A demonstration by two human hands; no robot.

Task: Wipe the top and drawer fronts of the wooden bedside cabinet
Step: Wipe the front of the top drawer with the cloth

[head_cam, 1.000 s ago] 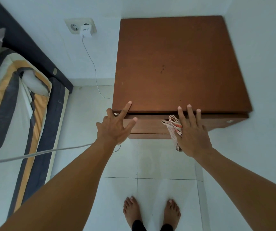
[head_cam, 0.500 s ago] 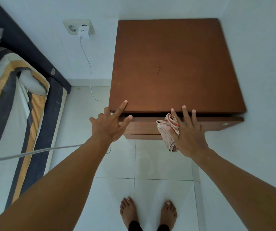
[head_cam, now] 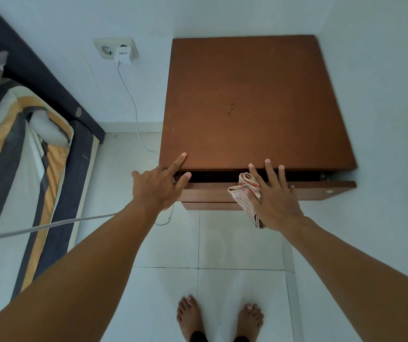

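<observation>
The wooden bedside cabinet [head_cam: 254, 102] stands in the room's corner, seen from above, its brown top bare. Its upper drawer [head_cam: 210, 191] is pulled out a little, showing a dark gap under the top. My left hand [head_cam: 158, 186] rests at the cabinet's front left corner, index finger on the top's edge, fingers apart. My right hand [head_cam: 275, 198] presses a crumpled checked cloth with red stripes [head_cam: 246, 192] against the upper drawer front, fingers stretched up to the top's edge. Part of the cloth hangs below my palm.
A bed with striped bedding [head_cam: 18, 154] lies to the left. A white charger [head_cam: 122, 56] sits in a wall socket, its cable [head_cam: 136, 114] running down to the floor beside the cabinet. A grey cable [head_cam: 50, 224] crosses at left. My bare feet [head_cam: 219, 319] stand on white tiles.
The upper drawer has slid out further, widening the dark gap. More of the cloth now shows to the left of my right hand. My left hand stays at the front left corner.
</observation>
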